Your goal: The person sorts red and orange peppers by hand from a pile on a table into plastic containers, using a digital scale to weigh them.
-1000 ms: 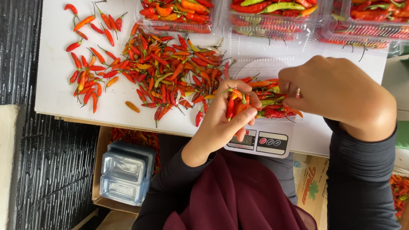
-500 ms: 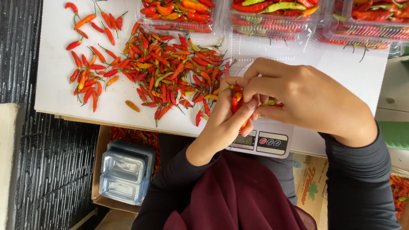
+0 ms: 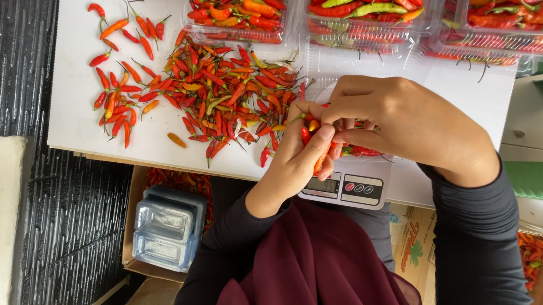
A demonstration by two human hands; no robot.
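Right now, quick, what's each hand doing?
Left hand: closed on a small bunch of chillies above the scale.
Right hand: fingertips pinching at that same bunch; its own grip cannot be told.

1 head camera looks steeply down, close over the table (image 3: 81, 129).

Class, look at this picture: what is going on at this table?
A person's left hand holds a few small chillies, and the right hand picks at them, above a kitchen scale. A loose pile of red and orange chillies lies on the white table. Clear trays of chillies stand along the far edge.
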